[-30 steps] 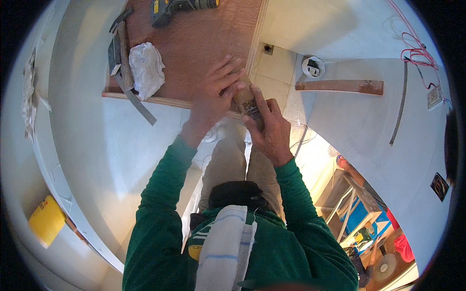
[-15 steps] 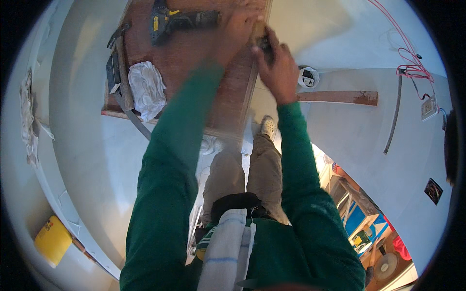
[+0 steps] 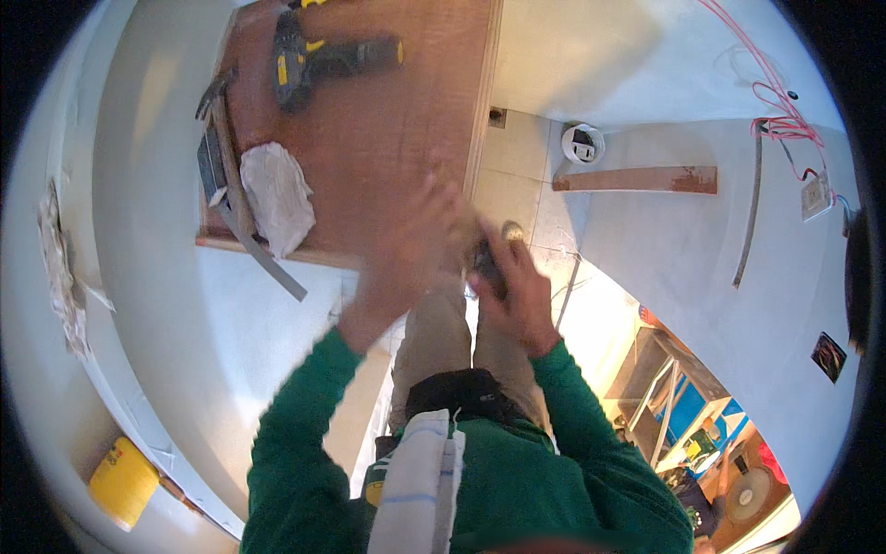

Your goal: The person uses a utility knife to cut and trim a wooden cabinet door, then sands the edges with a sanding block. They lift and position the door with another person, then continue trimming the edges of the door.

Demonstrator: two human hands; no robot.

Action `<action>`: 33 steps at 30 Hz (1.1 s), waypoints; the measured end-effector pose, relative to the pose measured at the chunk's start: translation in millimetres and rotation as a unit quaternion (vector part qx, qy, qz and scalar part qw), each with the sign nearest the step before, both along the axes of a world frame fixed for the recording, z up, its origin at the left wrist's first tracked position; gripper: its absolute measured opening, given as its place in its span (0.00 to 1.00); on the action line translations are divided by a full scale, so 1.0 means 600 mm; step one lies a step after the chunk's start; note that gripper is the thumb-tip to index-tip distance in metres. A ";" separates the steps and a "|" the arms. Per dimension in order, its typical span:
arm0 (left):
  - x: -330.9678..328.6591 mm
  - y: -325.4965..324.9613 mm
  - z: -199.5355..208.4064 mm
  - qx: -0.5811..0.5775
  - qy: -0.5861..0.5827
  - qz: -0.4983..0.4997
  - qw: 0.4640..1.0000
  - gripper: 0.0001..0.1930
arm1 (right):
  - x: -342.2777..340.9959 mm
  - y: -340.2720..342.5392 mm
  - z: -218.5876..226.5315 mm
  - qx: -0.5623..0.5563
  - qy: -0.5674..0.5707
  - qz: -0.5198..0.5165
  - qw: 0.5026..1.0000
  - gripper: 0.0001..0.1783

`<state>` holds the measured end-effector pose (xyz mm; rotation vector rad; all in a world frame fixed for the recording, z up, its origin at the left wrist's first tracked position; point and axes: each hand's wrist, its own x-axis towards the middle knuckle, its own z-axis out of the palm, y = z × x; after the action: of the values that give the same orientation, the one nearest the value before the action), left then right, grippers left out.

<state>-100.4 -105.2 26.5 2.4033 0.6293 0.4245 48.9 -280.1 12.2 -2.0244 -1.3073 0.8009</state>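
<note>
The right hand point(image 3: 517, 295) is gripping a small dark tool point(image 3: 482, 263), beside the board point(image 3: 369, 138) edge; the blurred left hand point(image 3: 411, 249), grip unclear, is hovering just left; steadying it would help.

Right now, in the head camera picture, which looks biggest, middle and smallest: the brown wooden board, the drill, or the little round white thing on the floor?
1. Brown wooden board, biggest by far.
2. Drill, lying on the board.
3. Round white thing, smallest.

The fisheye lens bends things near the edge, so this is only how they look here.
</note>
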 end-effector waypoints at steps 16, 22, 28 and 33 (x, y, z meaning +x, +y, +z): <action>0.333 0.366 -0.111 0.107 -0.173 0.047 0.978 0.19 | 0.332 0.398 -0.073 0.170 -0.172 -0.035 0.970 0.40; 0.366 0.414 -0.121 0.112 -0.208 0.057 0.970 0.21 | 0.396 0.439 -0.059 0.115 -0.180 0.035 0.976 0.41; 0.358 0.375 -0.120 0.298 -0.071 0.121 0.944 0.19 | 0.391 0.401 -0.048 0.174 -0.239 0.067 0.953 0.40; 0.371 0.343 -0.125 0.227 -0.136 0.173 0.949 0.18 | 0.414 0.393 -0.081 0.286 -0.323 0.072 0.899 0.37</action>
<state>122.4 100.7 -48.5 2.5827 0.9058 1.1385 297.1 -44.4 -36.6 -1.7521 -1.7993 -0.2494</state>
